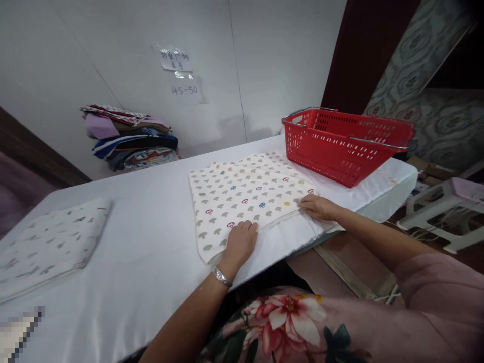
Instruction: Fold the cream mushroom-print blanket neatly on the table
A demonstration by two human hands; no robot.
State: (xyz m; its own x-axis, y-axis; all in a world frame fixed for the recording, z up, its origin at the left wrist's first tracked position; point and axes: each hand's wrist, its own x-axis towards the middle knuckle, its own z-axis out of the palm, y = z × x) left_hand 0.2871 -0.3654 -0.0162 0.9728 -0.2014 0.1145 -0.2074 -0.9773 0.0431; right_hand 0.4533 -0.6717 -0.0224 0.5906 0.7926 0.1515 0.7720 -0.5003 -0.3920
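Your mushroom-print cloth (245,186) lies flat on the white-covered worktop (147,222), at the centre of the frame. Your left hand (240,244) rests on its near edge, just below centre, fingers bent over the fabric; you cannot tell from here whether they are pinching it. Your right hand (319,206) is at the near right corner, fingers curled down at the edge, and its grip likewise cannot be made out.

The closest obstacle to you is the red basket (340,146), upright at the upper right, just beside the cloth's far right corner; whether they touch is unclear. At the left of the frame, well apart from your hands, lies a folded cloth (56,242) with small dark prints. A pile of garments (132,136) is stacked at upper left, by the wall (124,55) past the worktop's far edge; its support is hidden. Two paper notes (185,91) are stuck above, the lower reading 45-50. A pale plastic stool (446,206) stands off the worktop at the right edge.
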